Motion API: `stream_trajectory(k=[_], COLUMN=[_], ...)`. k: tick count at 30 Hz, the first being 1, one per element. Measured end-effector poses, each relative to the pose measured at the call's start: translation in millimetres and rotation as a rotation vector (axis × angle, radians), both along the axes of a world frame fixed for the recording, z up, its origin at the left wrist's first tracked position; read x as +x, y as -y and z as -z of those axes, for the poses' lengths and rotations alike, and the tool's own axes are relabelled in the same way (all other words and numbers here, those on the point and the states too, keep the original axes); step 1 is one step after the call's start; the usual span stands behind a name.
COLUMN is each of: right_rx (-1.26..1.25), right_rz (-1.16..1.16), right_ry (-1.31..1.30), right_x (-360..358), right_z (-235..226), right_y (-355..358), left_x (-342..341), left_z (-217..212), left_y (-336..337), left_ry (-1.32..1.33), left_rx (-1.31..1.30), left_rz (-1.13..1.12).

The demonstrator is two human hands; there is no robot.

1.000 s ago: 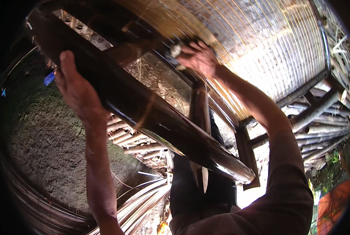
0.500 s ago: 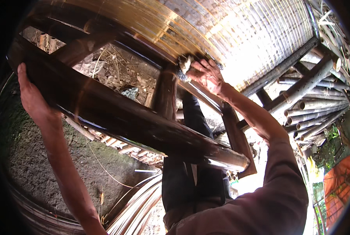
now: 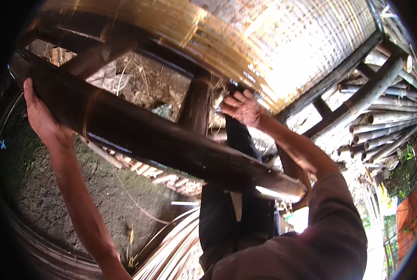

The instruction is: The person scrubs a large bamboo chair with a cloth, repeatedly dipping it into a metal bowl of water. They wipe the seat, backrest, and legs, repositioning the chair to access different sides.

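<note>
A dark, glossy bamboo pole (image 3: pixel 138 126) runs slantwise across the middle, part of a bamboo frame. My left hand (image 3: pixel 45 116) grips its left end from the near side; some fingers are hidden against it. My right hand (image 3: pixel 243 109) is bent over the inner rail at the edge of a woven bamboo slat panel (image 3: pixel 218 39). Its fingers are curled, pressing on what looks like a dark, crumpled rag, mostly covered by the hand and blurred. Between the outer pole and the inner rail stands a short bamboo crosspiece (image 3: pixel 195 105).
A stack of bamboo poles (image 3: pixel 381 123) lies at the right. Thin split strips (image 3: pixel 171 249) lie at the bottom, beside a mossy concrete slab (image 3: pixel 106 200). Debris covers the ground under the frame. My dark-trousered leg is beneath the pole. An orange sheet (image 3: pixel 413 224) hangs far right.
My right hand has slid down and slightly left, off the panel's edge toward the inner rail; the pale rag seen beside its fingers is now mostly hidden. My left hand keeps its hold.
</note>
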State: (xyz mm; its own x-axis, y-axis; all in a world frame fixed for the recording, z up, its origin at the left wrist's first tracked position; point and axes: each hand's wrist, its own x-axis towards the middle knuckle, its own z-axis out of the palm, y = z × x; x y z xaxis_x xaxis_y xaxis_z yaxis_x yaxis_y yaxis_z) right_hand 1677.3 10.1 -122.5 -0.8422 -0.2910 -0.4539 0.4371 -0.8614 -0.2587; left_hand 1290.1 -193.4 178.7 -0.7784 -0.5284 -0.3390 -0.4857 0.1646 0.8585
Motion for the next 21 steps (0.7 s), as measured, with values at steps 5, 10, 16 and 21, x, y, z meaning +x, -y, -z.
stream_trajectory(k=[5,10,16,21], right_rx=[1.922,1.476,1.335,1.475], right_rz=[-0.850,-0.249,-0.192,0.281], right_ry=[-0.487,0.046,0.076,-0.250], right_x=[-55.4,-71.6,-131.6,-42.2], right_z=[-68.6,-20.5,-212.5,-354.6], right_y=[18.6,-33.2,-80.7,-5.8], left_x=[8.7,0.8,2.9,-6.0], left_z=[-1.3,4.0,11.0,24.6], left_y=[8.3,4.1,12.5,23.1], left_ry=[0.005,-0.005,0.001,-0.507], left_rx=[-0.052,0.025,-0.140,-0.873], left_rz=[-0.005,0.071,0.077,0.574])
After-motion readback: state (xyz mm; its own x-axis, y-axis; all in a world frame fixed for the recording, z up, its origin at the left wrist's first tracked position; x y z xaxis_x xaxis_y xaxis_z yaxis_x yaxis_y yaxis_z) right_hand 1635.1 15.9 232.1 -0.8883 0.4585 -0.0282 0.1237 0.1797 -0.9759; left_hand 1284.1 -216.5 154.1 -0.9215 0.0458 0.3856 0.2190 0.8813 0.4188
